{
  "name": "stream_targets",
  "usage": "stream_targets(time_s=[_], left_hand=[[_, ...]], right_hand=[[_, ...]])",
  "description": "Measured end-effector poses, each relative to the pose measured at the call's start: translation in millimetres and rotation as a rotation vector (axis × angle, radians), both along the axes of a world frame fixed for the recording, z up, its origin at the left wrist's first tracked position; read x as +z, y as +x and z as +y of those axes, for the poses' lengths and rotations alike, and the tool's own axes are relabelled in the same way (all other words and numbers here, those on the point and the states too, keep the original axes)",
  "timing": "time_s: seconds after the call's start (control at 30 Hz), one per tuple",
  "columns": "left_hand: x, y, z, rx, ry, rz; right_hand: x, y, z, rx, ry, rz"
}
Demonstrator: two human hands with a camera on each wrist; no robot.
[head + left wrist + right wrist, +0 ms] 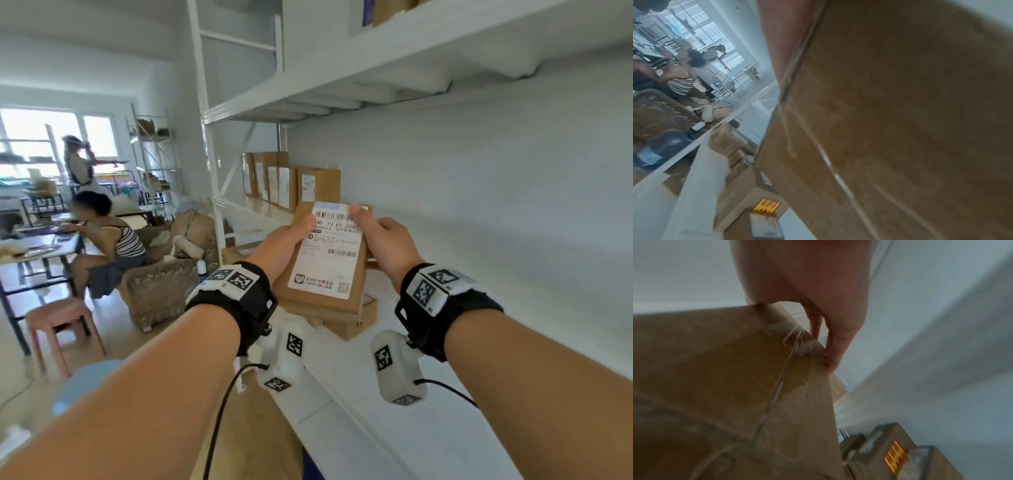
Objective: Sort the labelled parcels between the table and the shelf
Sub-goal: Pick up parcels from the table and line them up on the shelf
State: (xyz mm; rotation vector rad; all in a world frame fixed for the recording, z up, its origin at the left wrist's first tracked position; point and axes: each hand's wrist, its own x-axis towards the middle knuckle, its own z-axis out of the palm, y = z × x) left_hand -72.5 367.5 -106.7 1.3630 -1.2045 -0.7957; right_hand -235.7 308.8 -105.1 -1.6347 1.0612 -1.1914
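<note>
A brown cardboard parcel point(325, 260) with a white barcode label facing up is held above the white shelf board point(479, 260). My left hand point(291, 236) grips its left edge, thumb on the label. My right hand point(380, 236) grips the right edge, thumb at the top corner. The left wrist view shows the parcel's taped underside point(890, 121). In the right wrist view, fingers point(835, 344) curl round the parcel's side point(735, 378). A second flat parcel point(356, 322) lies on the shelf under the held one.
Several labelled parcels point(291, 183) stand upright in a row further along the shelf. An upper shelf board point(376, 58) hangs overhead. To the left are a pink stool point(58, 318), a wicker basket point(157, 291), a table point(41, 250) and two people.
</note>
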Motion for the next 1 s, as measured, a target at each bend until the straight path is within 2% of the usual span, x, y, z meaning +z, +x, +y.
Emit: stream_targets(time_s=[0.2,0.33,0.47,0.6,0.8,1.0], left_hand=[[40.9,35.1,-66.5,-0.096,-0.074,0.004],[51.4,58.3,-125.7,-0.169,-0.092,-0.012],[59.6,82.7,-194.1,-0.223,-0.121,-0.074],[73.7,104.1,-253.8,-0.217,-0.214,-0.126],[85.8,121.8,-327.1,-0.258,-0.346,-0.405],[77.0,128.5,-363.5,-0.237,-0.463,-0.571]], right_hand=[[53.6,27.9,-54.0,-0.06,-0.026,0.041],[69.5,47.0,-94.1,-0.085,-0.003,0.071],[82.2,69.0,-144.6,-0.191,0.016,0.057],[90.1,90.1,-191.7,-0.304,0.024,0.119],[87.9,115.6,-239.2,-0.499,0.03,0.133],[79.7,134.2,-266.1,-0.585,0.051,0.186]])
